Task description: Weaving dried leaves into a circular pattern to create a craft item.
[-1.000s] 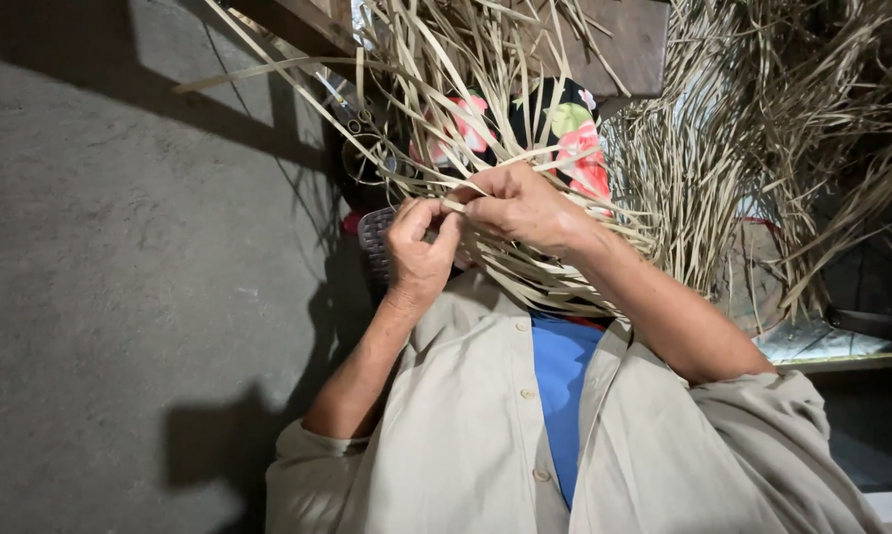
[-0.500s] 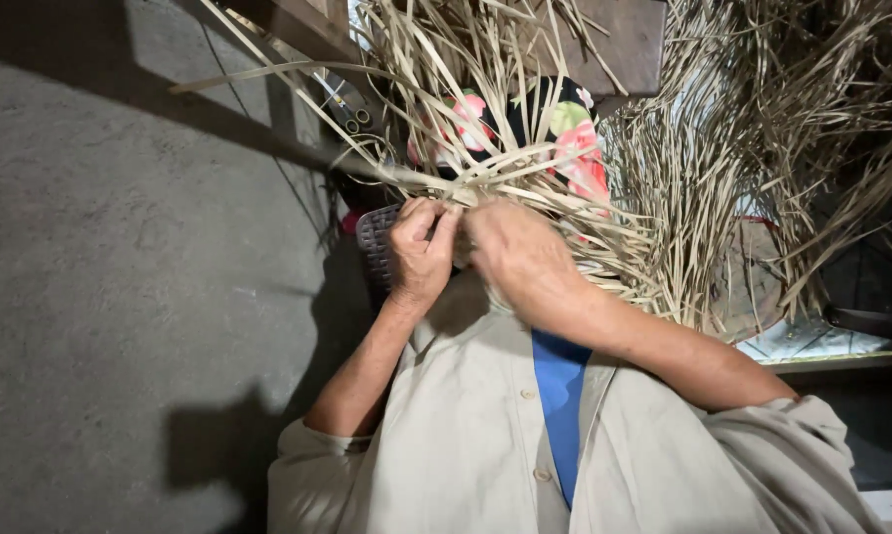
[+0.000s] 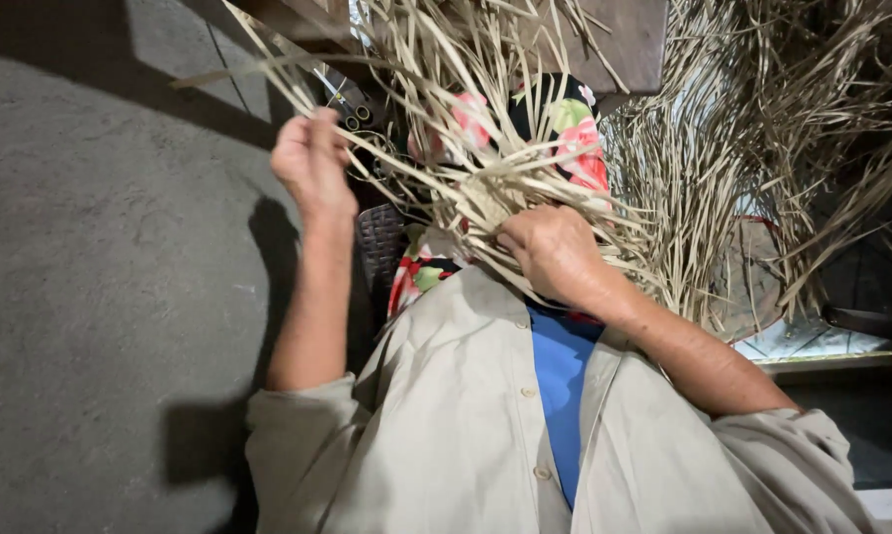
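A person in a beige shirt (image 3: 466, 415) over a blue top looks down at a half-made weave (image 3: 485, 198) of pale dried leaf strips held in the lap, over floral cloth (image 3: 564, 129). The right hand (image 3: 554, 252) rests on the woven centre, fingers curled and pressed on the crossed strips, pinning them. The left hand (image 3: 312, 158) is raised out to the left, fingers closed around one long strip (image 3: 386, 158) that runs taut from the weave. Loose strip ends fan upward and outward. A larger heap of strips (image 3: 762, 148) lies to the right, well apart from the hands. A dark basket (image 3: 379, 242) sits just beside the left forearm, on a grey concrete floor (image 3: 120, 297).

The step appears to be pulling a strip tight. The next move likely calls for holding the crossing firm while the strip is folded over its neighbours.
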